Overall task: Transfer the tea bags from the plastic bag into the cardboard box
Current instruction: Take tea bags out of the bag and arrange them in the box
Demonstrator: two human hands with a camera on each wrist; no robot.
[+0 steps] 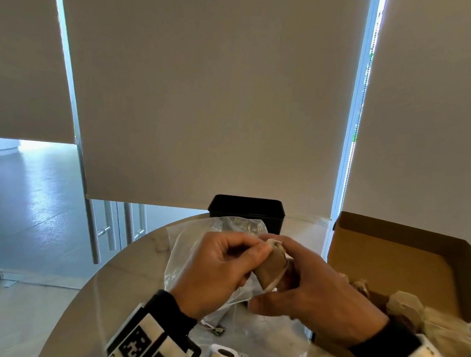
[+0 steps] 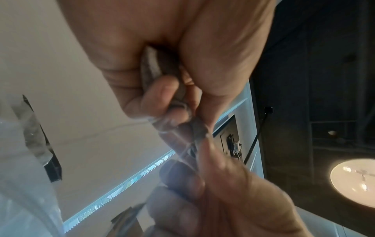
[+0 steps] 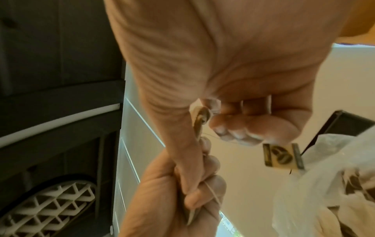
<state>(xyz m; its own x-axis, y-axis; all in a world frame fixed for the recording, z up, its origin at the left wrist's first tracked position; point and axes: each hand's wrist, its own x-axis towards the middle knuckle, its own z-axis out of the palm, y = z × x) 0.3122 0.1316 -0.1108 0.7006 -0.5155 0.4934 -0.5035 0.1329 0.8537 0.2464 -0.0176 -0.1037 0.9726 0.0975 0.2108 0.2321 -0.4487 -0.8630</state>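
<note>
Head view. Your left hand [image 1: 217,270] and right hand [image 1: 312,296] meet above the round table [image 1: 99,294], both grasping one brown tea bag [image 1: 273,264]. Left fingertips pinch its upper end; right fingers curl round its lower part, and a white string crosses the bag. The clear plastic bag [image 1: 191,245] lies on the table directly behind and beneath the tea bag, with more bags dimly visible inside it. The open cardboard box [image 1: 392,260] sits right of the tea bag, lid flap raised, several tea bags [image 1: 405,307] already lying inside. A black container [image 1: 247,209] stands behind the plastic bag at the table's far edge.

Left wrist view. Blurred. Your left hand [image 2: 213,200] and the right hand [image 2: 172,40] press together on the tea bag [image 2: 151,64], seen edge-on between the curled fingers. Plastic film [image 2: 24,160] fills the frame left of the tea bag.

Right wrist view. Your right hand [image 3: 223,64] closes on the tea bag [image 3: 199,118], only a thin edge showing. The left hand [image 3: 172,200] grips below it, string across its finger. A paper tag [image 3: 283,156] hangs right of the tea bag, just beside the plastic bag [image 3: 324,184].
</note>
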